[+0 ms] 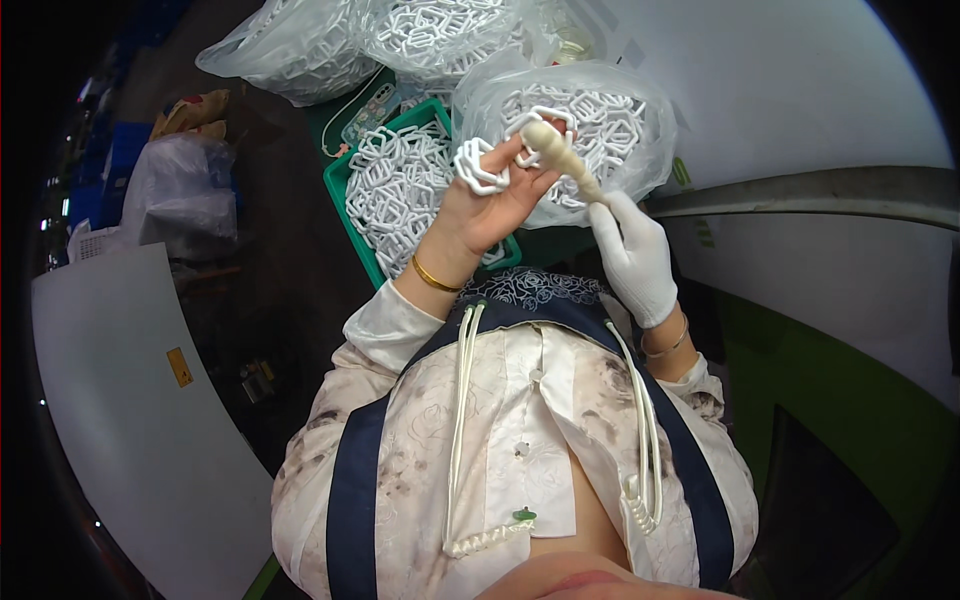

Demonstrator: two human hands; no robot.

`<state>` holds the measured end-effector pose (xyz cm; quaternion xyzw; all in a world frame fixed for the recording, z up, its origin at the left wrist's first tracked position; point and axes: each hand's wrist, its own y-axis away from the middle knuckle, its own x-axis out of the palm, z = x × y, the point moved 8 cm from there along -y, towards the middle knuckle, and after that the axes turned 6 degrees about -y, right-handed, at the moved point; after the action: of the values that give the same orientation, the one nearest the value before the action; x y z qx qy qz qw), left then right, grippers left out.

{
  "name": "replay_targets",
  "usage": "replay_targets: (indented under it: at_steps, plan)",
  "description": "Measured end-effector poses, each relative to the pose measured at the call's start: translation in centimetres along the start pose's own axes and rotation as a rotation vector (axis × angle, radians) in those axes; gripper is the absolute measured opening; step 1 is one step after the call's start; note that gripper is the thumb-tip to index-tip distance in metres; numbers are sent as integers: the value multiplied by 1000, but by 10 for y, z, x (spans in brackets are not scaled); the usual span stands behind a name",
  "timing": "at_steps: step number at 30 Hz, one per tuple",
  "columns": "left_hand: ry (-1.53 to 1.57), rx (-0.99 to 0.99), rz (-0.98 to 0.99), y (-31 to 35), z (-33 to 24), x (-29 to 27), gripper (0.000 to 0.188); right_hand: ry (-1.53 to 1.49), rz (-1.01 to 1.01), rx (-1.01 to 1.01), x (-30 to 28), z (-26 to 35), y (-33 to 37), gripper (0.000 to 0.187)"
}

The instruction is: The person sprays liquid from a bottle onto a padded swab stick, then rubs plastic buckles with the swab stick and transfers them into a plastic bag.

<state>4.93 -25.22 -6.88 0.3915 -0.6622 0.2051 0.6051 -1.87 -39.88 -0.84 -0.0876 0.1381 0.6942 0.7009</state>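
My bare left hand (497,200), with a gold bangle at the wrist, is held palm up with its fingers curled. A cluster of white angular plastic rings (480,168) hangs at its fingers. One more white ring (548,112) is by the fingertips, behind the stick. My right hand (637,255) wears a white glove and closes on the thin end of a cream-coloured stick (568,160). The stick's rounded, thicker end points up and left, in front of my left fingertips. Whether it touches them I cannot tell.
A green crate (340,190) full of white rings stands left of my hands. Beyond them is an open clear plastic bag (662,125) of the same rings. More filled bags (290,60) lie at the back. A phone (371,112) rests behind the crate. A grey metal edge (800,200) runs along the right.
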Motion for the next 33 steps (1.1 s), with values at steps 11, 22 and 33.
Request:
replay_targets:
  at_steps: [11, 22, 33]
  plan:
    - [-171, 24, 27, 5, 25, 6, 35, -257, -184, -81, 7, 9, -24, 14]
    - [-120, 37, -80, -1, 2, -10, 32, 67, 39, -52, 22, -13, 2, 27]
    - [-693, 603, -11, 16, -54, 77, 41, 10, -396, -79, -52, -24, -9, 29]
